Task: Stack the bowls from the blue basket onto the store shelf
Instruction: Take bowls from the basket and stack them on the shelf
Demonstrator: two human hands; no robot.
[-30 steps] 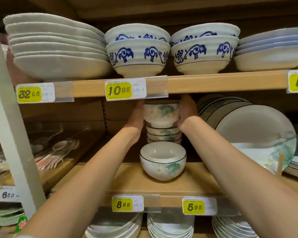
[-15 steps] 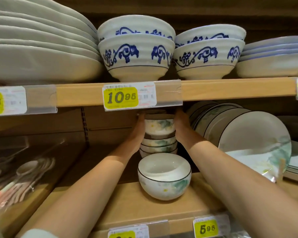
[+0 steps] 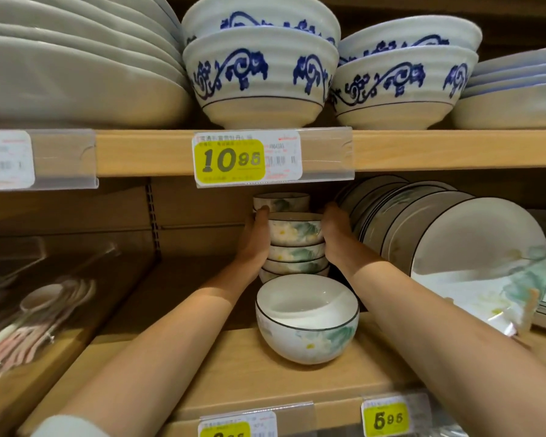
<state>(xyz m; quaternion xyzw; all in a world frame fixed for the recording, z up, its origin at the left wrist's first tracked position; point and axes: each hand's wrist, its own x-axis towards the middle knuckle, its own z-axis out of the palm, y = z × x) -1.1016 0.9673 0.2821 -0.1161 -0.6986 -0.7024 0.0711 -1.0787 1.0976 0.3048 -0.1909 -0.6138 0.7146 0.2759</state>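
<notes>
White porcelain with a thin dark rim and a pale yellow flower among green leaves: that was the top bowl (image 3: 297, 230), and it sat lower than half a second before. Then it had been held just under the upper shelf (image 3: 139, 151). Now it rested nested on the stack of matching bowls (image 3: 297, 258), well back on the wooden store shelf (image 3: 234, 373). Its rim stood level, and three rims showed in steps below it.

Both hands had come down with it. The left hand (image 3: 254, 244) cupped the bowl's left side, thumb up by the rim. The right hand (image 3: 338, 238) cupped the right side. Each grip was closed round the top bowl, though the fingers passed out of sight behind it. How hard they pressed could not be told.

Another bowl of the same pattern, the rear bowl (image 3: 281, 201), showed behind the stack; the left thumb seemed to touch it. A single front bowl (image 3: 306, 320) stood alone before the stack, near the shelf edge, upright and showing its plain white inside.

The view had drawn closer, so the 10.95 price tag (image 3: 230, 160) loomed larger. Leaning plates (image 3: 473, 257) with the same green print stood just right of the right hand.
</notes>
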